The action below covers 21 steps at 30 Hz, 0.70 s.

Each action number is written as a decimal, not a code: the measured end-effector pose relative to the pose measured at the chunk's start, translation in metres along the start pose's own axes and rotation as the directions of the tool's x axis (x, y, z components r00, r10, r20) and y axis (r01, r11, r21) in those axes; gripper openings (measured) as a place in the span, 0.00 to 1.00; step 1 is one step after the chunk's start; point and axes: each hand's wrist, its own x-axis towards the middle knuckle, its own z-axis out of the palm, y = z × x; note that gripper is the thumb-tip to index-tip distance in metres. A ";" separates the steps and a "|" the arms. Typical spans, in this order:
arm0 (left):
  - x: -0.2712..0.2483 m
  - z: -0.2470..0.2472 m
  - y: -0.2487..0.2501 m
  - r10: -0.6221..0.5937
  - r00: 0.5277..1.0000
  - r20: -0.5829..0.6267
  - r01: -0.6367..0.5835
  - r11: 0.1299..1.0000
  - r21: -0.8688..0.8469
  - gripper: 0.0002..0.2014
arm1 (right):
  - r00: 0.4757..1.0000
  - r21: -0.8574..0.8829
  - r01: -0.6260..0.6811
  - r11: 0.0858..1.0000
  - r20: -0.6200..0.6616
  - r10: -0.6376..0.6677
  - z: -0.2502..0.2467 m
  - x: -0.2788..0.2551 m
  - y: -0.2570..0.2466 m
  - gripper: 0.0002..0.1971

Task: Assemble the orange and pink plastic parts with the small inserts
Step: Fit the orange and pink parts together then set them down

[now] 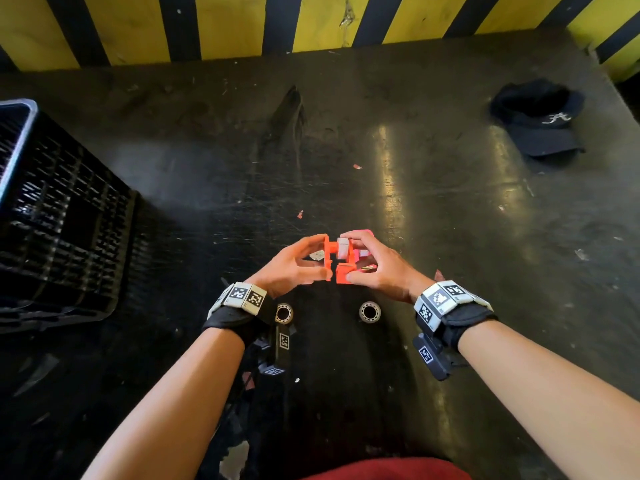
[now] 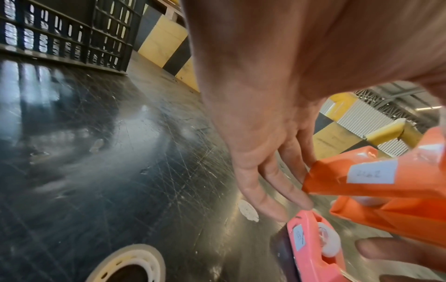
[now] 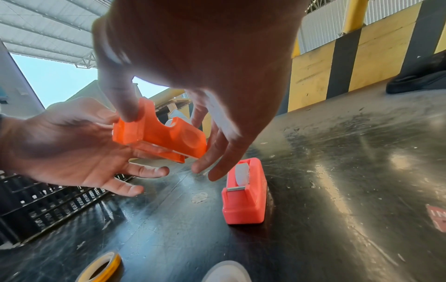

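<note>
You've got the orange part [image 1: 337, 259] up off the worktop [image 1: 450, 237], held between both hands right above the pink part [image 3: 245, 192]. Your left hand [image 1: 294, 266] has its grip partly closed: thumb and fingertips pinch the orange part's left side, and the lower fingers just hang straight, holding nothing. Your right hand [image 1: 375, 265] pinches the right side, thumb [image 3: 120, 91] pressed on the top edge and fingers [image 3: 222, 152] reaching down behind it. There's a white label [image 2: 371, 171] on the orange part.

The pink part sits flat on the worktop just under your right hand's fingers, apart from them, with a white insert [image 3: 242, 174] in its slot.

Two tape rolls [image 1: 284, 313] [image 1: 370, 311] lie on the worktop just near of the pink part, between your wrists. A black crate [image 1: 59, 216] is well left of it, and a dark cap [image 1: 540, 117] is far off to its right.
</note>
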 end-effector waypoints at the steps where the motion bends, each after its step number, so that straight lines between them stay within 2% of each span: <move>1: -0.001 0.000 0.001 -0.003 1.000 0.008 0.003 1.000 0.004 0.44 | 1.000 0.001 0.000 1.000 -0.003 0.000 -0.001 -0.002 -0.001 0.38; 4: -0.004 0.002 0.005 0.001 0.999 0.034 -0.003 0.999 0.049 0.41 | 1.000 0.005 0.011 1.000 -0.007 -0.011 -0.001 -0.006 -0.003 0.37; 9: -0.010 0.005 0.011 -0.015 0.999 0.048 0.012 0.997 0.078 0.50 | 1.000 0.000 0.029 1.000 -0.008 -0.029 -0.004 -0.011 -0.008 0.36; 14: -0.015 0.005 0.016 -0.044 0.997 0.060 0.039 0.995 0.092 0.45 | 0.999 0.010 0.034 0.999 -0.004 -0.034 -0.006 -0.013 -0.010 0.36; 21: -0.016 0.003 0.018 -0.081 0.992 0.099 0.068 0.990 0.126 0.49 | 0.999 0.012 0.037 0.999 0.019 -0.037 -0.005 -0.014 -0.010 0.32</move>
